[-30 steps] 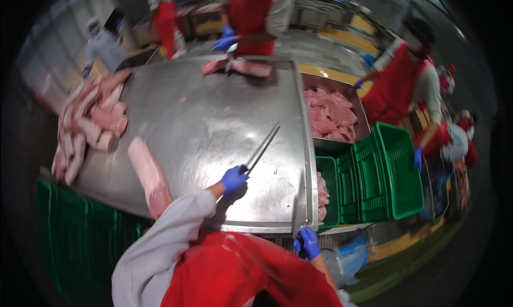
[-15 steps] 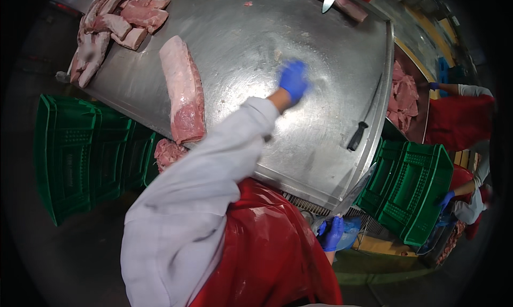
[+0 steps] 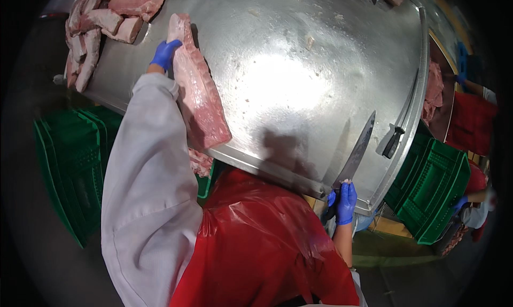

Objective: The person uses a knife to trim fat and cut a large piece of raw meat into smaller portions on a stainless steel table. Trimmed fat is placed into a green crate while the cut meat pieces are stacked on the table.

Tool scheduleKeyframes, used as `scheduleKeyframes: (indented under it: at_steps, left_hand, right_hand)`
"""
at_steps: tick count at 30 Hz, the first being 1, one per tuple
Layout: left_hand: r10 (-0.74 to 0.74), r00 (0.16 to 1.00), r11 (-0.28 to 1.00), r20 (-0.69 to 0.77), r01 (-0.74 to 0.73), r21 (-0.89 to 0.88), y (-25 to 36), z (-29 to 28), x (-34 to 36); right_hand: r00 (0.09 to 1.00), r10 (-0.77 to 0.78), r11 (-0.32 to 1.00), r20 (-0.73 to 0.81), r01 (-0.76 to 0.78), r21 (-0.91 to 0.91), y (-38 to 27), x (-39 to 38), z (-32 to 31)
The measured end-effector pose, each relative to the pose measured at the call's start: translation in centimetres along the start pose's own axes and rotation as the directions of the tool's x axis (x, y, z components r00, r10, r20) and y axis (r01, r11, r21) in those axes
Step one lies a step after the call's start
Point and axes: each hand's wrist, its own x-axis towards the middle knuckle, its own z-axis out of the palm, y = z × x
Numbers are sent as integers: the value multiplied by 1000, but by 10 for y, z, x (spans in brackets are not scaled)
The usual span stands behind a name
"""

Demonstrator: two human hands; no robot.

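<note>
A long slab of raw pink meat (image 3: 196, 88) lies on the steel table (image 3: 299, 66), its near end hanging over the table's front edge. My left hand (image 3: 164, 53), in a blue glove, grips the slab's far left side. My right hand (image 3: 344, 202), also gloved in blue, is at the table's front edge and holds a long knife (image 3: 357, 153) with the blade pointing up and away over the table. A white sleeve and red apron fill the lower middle.
A pile of raw meat cuts (image 3: 101, 24) sits at the table's far left. A sharpening steel (image 3: 402, 120) lies along the right rim. Green crates stand at left (image 3: 69, 162) and right (image 3: 433, 189). Another person in red (image 3: 475, 125) works at right.
My left hand has swung from the middle of the table leftward onto the meat slab. My right hand has come up to the table edge with the knife.
</note>
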Motion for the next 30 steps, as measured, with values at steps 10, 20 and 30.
scheduleKeyframes:
  at_steps: [10, 20, 30]
  left_hand:
    - [631, 763, 592, -144, -352, 725, 13, 139, -2]
    - [808, 571, 346, 144, -658, 668, 32, 176, 6]
    - [770, 619, 292, 153, -556, 778, 31, 182, 1]
  right_hand:
    - [960, -170, 928, 222, 232, -290, -50, 132, 184]
    - [919, -92, 900, 383, 241, -362, -133, 272, 411]
    - [901, -83, 476, 425, 411, -777, -110, 265, 423]
